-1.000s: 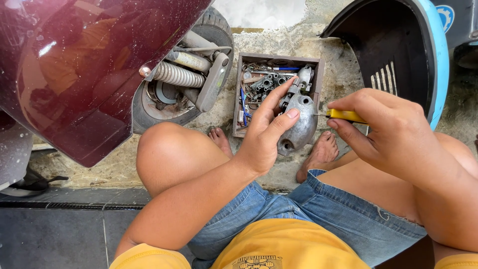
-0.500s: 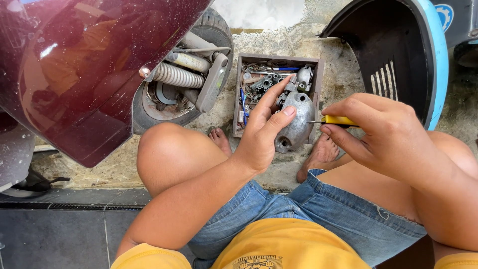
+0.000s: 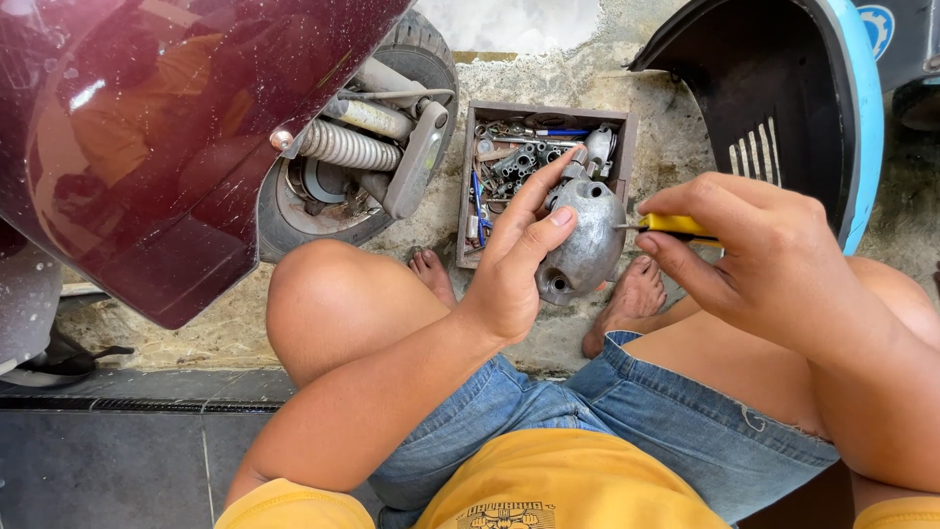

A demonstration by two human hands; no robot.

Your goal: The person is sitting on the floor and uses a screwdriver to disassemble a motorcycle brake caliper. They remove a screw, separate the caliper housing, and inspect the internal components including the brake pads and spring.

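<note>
My left hand (image 3: 524, 257) grips a rounded grey metal casing (image 3: 586, 243) and holds it up between my knees. A yellow-handled screwdriver (image 3: 674, 225) is in my right hand (image 3: 749, 257), its thin shaft touching the casing's right side. Just beyond the casing, a wooden box (image 3: 467, 201) full of bolts, sockets and small tools sits on the concrete ground. I am squatting barefoot, in denim shorts and a yellow shirt.
A dark red scooter body (image 3: 157, 137) fills the upper left, with its wheel (image 3: 421, 59), spring and shock exposed. A black and blue scooter panel (image 3: 783, 98) stands at the upper right. Dark tiles and a drain grate (image 3: 127, 404) lie at the lower left.
My right hand has brought the screwdriver leftward until its tip meets the casing. My left hand has tilted the casing slightly and keeps hold of it.
</note>
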